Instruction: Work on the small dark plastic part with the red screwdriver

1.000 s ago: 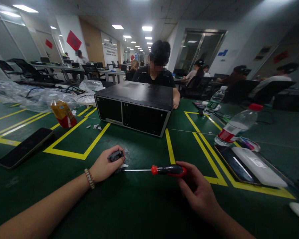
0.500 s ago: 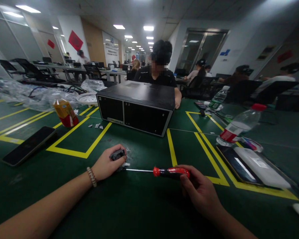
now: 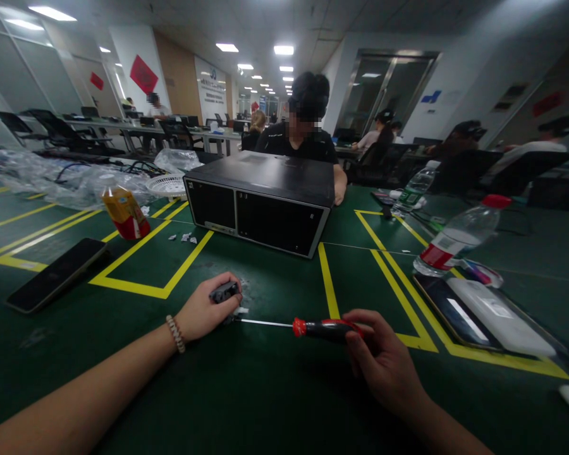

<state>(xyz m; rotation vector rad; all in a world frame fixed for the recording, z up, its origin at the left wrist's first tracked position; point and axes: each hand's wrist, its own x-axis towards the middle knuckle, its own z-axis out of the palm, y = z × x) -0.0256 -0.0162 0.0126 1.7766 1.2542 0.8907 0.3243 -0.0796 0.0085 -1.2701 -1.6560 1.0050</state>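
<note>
My left hand is closed around a small dark grey part on the green table, its exact kind hard to make out. A scrap of white shows by my thumb. In my right hand is a screwdriver with a red and black handle, gripped near the handle's end. Its thin shaft points left and lies nearly level, and the tip reaches the grey part beside my left thumb. Whether the tip sits inside a screw is hidden.
A black computer case lies ahead, a person seated behind it. Left are a drink bottle, a phone and plastic bags. To the right stand a red-capped water bottle and a white device.
The screwdriver handle appears slightly turned, showing more black on top. My right fingers have shifted a little on it. My left hand still holds the grey part in place.
</note>
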